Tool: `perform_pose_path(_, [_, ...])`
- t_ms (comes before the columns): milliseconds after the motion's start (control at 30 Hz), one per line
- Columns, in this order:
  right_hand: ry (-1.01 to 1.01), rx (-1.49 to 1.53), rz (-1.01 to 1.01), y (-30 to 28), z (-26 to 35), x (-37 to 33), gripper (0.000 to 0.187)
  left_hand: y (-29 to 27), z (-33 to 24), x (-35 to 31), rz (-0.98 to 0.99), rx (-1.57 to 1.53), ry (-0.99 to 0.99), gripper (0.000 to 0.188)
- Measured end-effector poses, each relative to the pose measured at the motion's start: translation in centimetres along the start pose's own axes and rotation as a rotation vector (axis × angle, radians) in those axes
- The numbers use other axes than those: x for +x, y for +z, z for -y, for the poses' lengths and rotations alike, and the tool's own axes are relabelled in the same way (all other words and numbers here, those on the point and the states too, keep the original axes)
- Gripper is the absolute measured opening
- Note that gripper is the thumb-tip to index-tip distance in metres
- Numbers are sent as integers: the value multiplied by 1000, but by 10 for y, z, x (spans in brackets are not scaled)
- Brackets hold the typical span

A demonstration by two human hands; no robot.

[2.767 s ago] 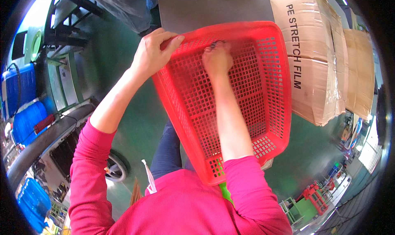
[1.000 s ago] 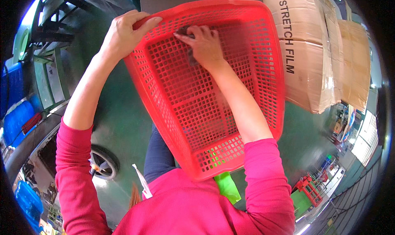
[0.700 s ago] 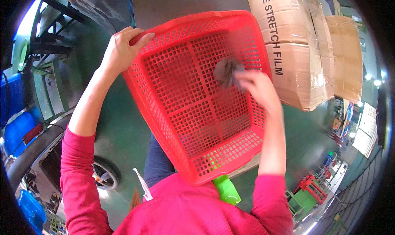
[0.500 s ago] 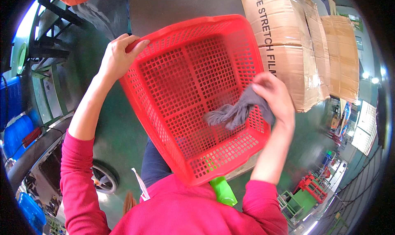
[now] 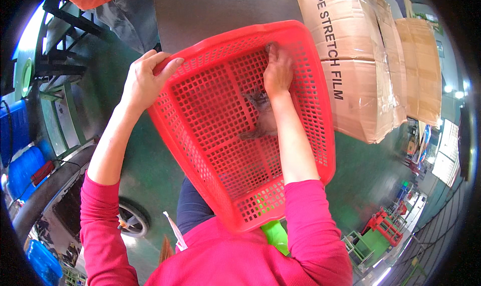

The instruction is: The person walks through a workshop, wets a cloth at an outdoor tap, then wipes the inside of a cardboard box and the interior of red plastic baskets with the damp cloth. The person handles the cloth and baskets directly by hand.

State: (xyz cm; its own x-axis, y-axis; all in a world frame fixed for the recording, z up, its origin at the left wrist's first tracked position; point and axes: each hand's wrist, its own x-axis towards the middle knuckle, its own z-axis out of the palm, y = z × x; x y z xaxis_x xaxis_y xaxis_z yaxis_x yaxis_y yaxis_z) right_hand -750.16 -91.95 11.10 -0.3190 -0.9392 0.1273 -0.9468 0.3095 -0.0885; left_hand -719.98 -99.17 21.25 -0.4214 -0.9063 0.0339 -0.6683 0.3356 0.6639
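A red plastic basket [image 5: 244, 116] with perforated walls and floor is tilted in front of me, its open side facing me. My left hand [image 5: 146, 78] is closed on its upper left rim, thumb over the edge. Inside the basket, my right hand [image 5: 278, 74] presses toward the far right corner, blurred by motion. A grey cloth [image 5: 259, 99] shows as smeared patches beside my right hand and wrist; most of it is hidden or blurred.
A dark tabletop [image 5: 225, 8] lies beyond the basket. Large cardboard boxes [image 5: 358, 68] stand at the right. Another person's dark trousers [image 5: 128, 18] show at the upper left. A wheel [image 5: 133, 220] is on the green floor at the lower left, near blue containers [image 5: 25, 170].
My right hand has moved with the grey cloth from the basket's right wall to its far right corner. My left hand keeps its hold on the rim.
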Motion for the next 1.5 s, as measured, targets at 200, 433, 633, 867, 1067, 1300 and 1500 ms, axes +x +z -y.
perform_pose_path(200, [-8,-258,262,-11,-13,1,49,3,-1,0,-33,9,-17,28])
perform_pose_path(433, [138,-277,496,-42,-47,-83,53,8,-2,0,-76,-43,-13,30])
perform_pose_path(633, [262,-314,549,-65,-87,-198,54,9,2,1,-68,-59,-16,28])
perform_pose_path(867, [638,-342,999,-93,-95,-242,41,12,7,-3,-101,-55,36,30])
perform_pose_path(1067, [1104,-146,518,-58,-106,-247,31,11,2,-2,-91,-18,28,30])
perform_pose_path(1300, [866,383,347,-59,25,-70,27,13,6,-2,-68,-4,120,26])
perform_pose_path(1500, [146,368,234,-55,-1,-57,56,9,8,10,-241,186,173,30])
